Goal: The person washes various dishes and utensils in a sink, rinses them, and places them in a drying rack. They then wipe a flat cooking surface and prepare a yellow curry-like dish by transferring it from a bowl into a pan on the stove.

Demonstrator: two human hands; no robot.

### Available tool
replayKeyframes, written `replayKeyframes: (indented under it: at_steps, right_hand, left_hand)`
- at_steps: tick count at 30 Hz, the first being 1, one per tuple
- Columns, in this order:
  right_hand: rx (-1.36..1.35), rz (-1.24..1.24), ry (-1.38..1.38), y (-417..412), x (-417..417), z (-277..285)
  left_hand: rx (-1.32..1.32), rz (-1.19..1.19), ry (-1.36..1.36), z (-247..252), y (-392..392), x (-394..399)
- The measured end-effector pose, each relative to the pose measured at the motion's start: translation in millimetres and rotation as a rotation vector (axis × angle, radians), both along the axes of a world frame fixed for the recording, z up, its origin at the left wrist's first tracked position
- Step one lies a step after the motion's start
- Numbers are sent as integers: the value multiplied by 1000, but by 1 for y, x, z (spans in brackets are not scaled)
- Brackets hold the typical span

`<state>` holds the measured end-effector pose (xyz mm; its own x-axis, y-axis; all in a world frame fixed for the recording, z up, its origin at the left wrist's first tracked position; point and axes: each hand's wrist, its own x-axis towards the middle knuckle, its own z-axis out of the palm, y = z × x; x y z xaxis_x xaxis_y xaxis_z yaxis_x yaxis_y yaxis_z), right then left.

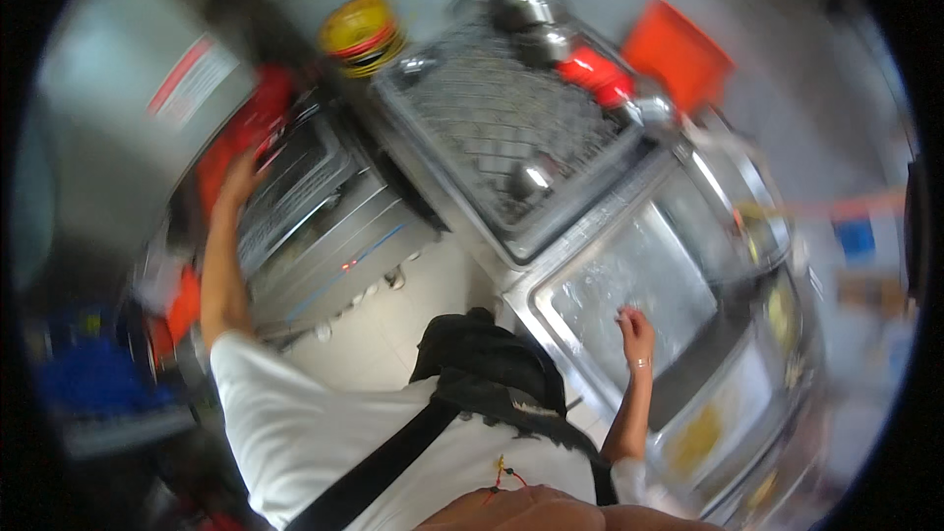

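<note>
My left hand reaches out at the left, at the near edge of a red object beside a stovetop-like metal unit; blur hides whether its fingers grip anything. Over a stainless steel sink basin hangs my right hand, its fingers curled near a small pale thing too small to tell. Ahead, a metal tray with a wire rack bears a small metal bowl and, at its far right edge, metal bowls and a red container.
Stacked yellow bowls stand beyond the rack's left corner. An orange-red plastic basket is at the far right. On the right, a tray holds yellow food. Blue material lies at the far left. Tiled floor shows between the metal units.
</note>
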<state>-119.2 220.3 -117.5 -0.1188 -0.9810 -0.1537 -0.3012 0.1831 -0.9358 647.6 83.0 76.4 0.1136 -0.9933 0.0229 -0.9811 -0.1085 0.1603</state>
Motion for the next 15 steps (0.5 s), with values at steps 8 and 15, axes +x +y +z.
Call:
replayKeyframes:
  at_steps: [8,15]
  right_hand:
    - [54,-1,424,12,16,18]
    - [82,-123,439,54,25,-10]
  left_hand:
    - [-58,24,-24,-85,-87,84]
    - [-403,196,-63,-90,-92,7]
